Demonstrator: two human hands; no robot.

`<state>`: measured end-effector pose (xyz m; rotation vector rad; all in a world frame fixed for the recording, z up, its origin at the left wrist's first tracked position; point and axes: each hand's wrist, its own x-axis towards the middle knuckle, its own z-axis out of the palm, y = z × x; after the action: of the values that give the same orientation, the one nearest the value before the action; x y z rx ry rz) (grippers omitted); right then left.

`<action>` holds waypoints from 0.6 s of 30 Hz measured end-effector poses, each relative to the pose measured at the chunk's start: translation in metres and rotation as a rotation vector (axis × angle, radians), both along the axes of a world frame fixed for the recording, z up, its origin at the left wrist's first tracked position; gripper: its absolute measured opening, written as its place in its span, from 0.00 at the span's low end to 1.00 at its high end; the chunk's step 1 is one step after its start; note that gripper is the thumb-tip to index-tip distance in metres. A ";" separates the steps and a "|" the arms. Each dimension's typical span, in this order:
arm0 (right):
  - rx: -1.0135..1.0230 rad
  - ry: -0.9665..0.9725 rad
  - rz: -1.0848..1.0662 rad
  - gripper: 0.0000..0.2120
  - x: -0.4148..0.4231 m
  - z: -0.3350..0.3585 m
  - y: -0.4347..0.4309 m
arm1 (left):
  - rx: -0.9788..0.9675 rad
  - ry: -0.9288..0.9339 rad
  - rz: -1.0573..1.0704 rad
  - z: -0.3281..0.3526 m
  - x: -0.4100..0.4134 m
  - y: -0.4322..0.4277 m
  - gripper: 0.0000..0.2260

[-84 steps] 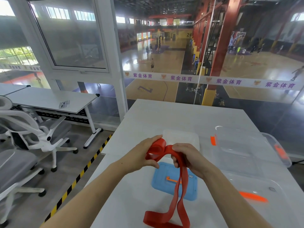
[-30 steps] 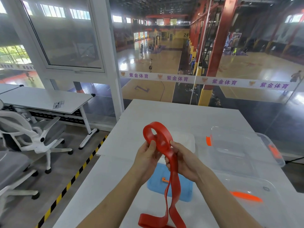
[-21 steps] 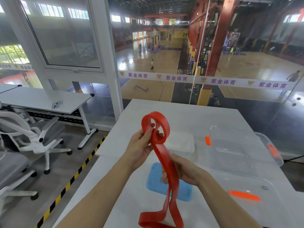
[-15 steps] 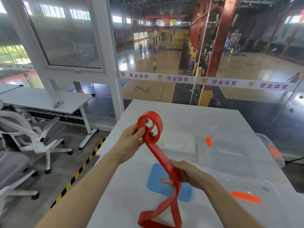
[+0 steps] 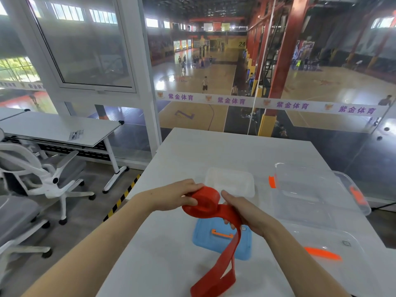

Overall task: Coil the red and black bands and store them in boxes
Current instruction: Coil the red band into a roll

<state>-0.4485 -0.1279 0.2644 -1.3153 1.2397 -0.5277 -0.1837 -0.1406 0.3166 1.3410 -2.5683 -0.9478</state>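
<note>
A wide red band [image 5: 205, 205] is partly rolled into a coil above the white table [image 5: 162, 264]. My left hand [image 5: 182, 196] grips the coil from the left. My right hand [image 5: 244, 213] holds the band just right of the coil, fingers wrapped around it. The loose tail of the band hangs down over the blue lid [image 5: 214, 241] and lies folded on the table near the front edge. A small clear box [image 5: 230, 182] stands just behind my hands. No black band is in view.
A large clear box [image 5: 317, 189] with orange latches stands at the right, its clear lid [image 5: 334, 251] with an orange handle lying in front of it. The table's left edge drops to the floor, where white office chairs [image 5: 42, 174] stand. A glass wall is behind the table.
The coil was held up high with the band stretched down to my right hand. Both hands have since come down and together, and the coil now sits low, just above the blue lid.
</note>
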 end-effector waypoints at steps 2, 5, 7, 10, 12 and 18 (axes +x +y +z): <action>-0.018 0.047 0.013 0.42 0.005 0.003 0.004 | -0.016 -0.068 -0.031 0.000 -0.006 0.001 0.22; -0.031 0.093 0.011 0.42 0.010 0.006 0.011 | -0.019 -0.126 -0.032 -0.003 -0.012 0.001 0.22; -0.020 0.100 0.005 0.42 0.011 0.005 0.013 | -0.027 -0.136 -0.034 -0.003 -0.017 0.001 0.22; 0.008 0.053 -0.028 0.37 0.010 0.000 0.014 | -0.033 -0.089 -0.025 -0.003 -0.017 0.002 0.25; 0.020 0.003 -0.058 0.32 0.009 -0.003 0.014 | -0.056 -0.014 0.012 -0.005 -0.015 0.003 0.27; 0.080 -0.318 -0.184 0.24 0.015 0.001 0.018 | 0.021 0.815 0.463 -0.035 -0.022 0.022 0.28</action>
<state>-0.4334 -0.1104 0.2655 -1.0094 1.1087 -0.7783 -0.2057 -0.1188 0.2813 1.1395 -1.5705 -1.1136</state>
